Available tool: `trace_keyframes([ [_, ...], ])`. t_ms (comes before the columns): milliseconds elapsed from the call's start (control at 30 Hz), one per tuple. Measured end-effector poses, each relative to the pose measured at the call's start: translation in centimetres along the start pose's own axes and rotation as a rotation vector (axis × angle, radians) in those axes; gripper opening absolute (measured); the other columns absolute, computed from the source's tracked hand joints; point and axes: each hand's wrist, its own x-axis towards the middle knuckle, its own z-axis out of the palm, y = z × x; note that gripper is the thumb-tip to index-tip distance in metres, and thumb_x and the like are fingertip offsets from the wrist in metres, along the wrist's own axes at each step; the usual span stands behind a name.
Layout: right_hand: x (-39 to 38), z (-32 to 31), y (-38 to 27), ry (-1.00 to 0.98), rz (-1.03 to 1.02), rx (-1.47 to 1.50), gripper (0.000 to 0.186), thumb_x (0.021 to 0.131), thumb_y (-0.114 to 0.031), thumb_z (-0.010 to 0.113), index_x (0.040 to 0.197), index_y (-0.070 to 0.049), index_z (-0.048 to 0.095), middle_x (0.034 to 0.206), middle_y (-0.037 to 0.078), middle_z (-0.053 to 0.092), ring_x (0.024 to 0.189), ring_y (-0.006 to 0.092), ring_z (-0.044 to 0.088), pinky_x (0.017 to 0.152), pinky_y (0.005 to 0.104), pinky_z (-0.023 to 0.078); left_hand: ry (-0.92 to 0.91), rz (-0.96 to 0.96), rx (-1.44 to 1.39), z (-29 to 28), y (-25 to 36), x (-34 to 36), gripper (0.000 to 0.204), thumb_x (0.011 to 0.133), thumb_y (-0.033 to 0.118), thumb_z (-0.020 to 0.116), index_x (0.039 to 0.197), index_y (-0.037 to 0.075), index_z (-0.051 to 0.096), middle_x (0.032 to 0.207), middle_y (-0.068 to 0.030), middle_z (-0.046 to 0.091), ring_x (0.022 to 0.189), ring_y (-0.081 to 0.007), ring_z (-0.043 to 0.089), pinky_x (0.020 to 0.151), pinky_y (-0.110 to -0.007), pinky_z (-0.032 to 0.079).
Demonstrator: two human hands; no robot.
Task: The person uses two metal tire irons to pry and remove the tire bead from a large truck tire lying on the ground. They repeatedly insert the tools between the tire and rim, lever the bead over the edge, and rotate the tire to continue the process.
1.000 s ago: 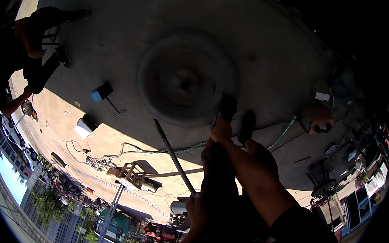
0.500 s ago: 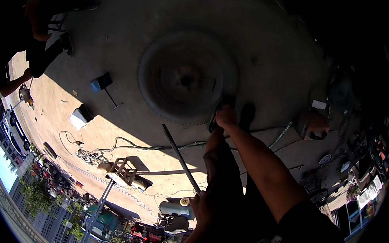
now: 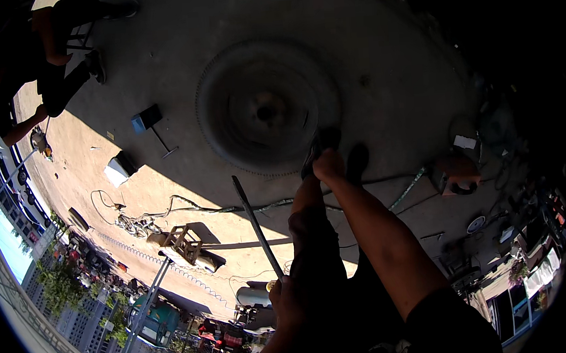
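My left hand point(image 3: 281, 293) at the bottom centre grips a long dark metal bar point(image 3: 253, 218) that slants up toward a tyred wheel point(image 3: 233, 117). The wheel lies flat on the ground and looks blurred. My right hand point(image 3: 328, 165) is closed at the wheel's lower right edge, beside my dark shoe point(image 3: 328, 136); what it holds is hidden in shadow. My other foot point(image 3: 357, 158) stands just to the right.
A co-worker point(image 3: 59, 74) is at the upper left. Around me lie a blue object with a T-handle point(image 3: 144, 120), a white-topped box point(image 3: 120, 168), hoses point(image 3: 186, 203), a wooden stand point(image 3: 182, 242), an air tank point(image 3: 252, 297) and an orange-brown item point(image 3: 460, 177).
My right hand and forearm have moved slightly up toward the wheel's edge. The view has shifted a little; the bar stays in my left hand, and the wheel stays blurred.
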Motion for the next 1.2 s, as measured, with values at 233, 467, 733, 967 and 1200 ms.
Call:
trace_keyframes([
  [233, 2.7, 0.4, 1.2, -0.067, 0.007, -0.064, 0.037, 0.078, -0.022, 0.061, 0.109, -0.003, 0.058, 0.106, 0.023, 0.059, 0.097, 0.0423, 0.058, 0.081, 0.0513, 0.05, -0.003, 0.035, 0.025, -0.4, 2.9, 3.8, 0.04, 0.095, 0.035, 0.04, 0.065, 0.008, 0.044, 0.05, 0.001, 0.042, 0.04, -0.0087, 0.039, 0.038, -0.024, 0.03],
  [467, 1.8, -0.1, -0.8, -0.105, 0.089, -0.098, 0.031, 0.077, -0.019, 0.061, 0.105, -0.005, 0.062, 0.106, 0.021, 0.061, 0.099, 0.04, 0.058, 0.084, 0.0491, 0.049, -0.069, 0.024, -0.028, -0.9, 5.0, 4.9, 0.038, 0.096, 0.033, 0.043, 0.071, 0.005, 0.047, 0.052, 0.0002, 0.045, 0.043, -0.0088, 0.042, 0.041, -0.024, 0.032],
  [733, 2.1, 0.3, -0.4, -0.038, 0.016, -0.144, 0.024, 0.074, -0.019, 0.059, 0.092, -0.003, 0.063, 0.094, 0.022, 0.063, 0.093, 0.0402, 0.06, 0.083, 0.048, 0.048, -0.06, 0.052, -0.058, -0.1, 6.0, 5.9, 0.04, 0.096, 0.033, 0.042, 0.065, 0.008, 0.043, 0.048, 0.0008, 0.041, 0.039, -0.0086, 0.038, 0.036, -0.024, 0.028],
  [967, 6.9, 5.5, 3.5, -0.113, -0.039, -0.101, 0.028, 0.074, -0.022, 0.063, 0.097, -0.006, 0.063, 0.104, 0.02, 0.061, 0.096, 0.04, 0.058, 0.083, 0.0495, 0.048, -0.128, -0.007, -0.146, 1.0, 7.0, 7.0, 0.033, 0.096, 0.03, 0.044, 0.072, 0.007, 0.046, 0.053, 0.0008, 0.044, 0.043, -0.0086, 0.041, 0.041, -0.023, 0.032],
  [1200, 2.7, 1.6, -2.1, -0.048, 0.09, -0.054, 0.033, 0.073, -0.021, 0.063, 0.102, -0.006, 0.061, 0.106, 0.02, 0.06, 0.099, 0.0389, 0.058, 0.085, 0.0484, 0.047, -0.114, -0.039, -0.182, -0.2, 6.7, 5.1, 0.037, 0.096, 0.033, 0.044, 0.07, 0.007, 0.045, 0.051, 0.0, 0.043, 0.043, -0.0084, 0.042, 0.04, -0.024, 0.032],
])
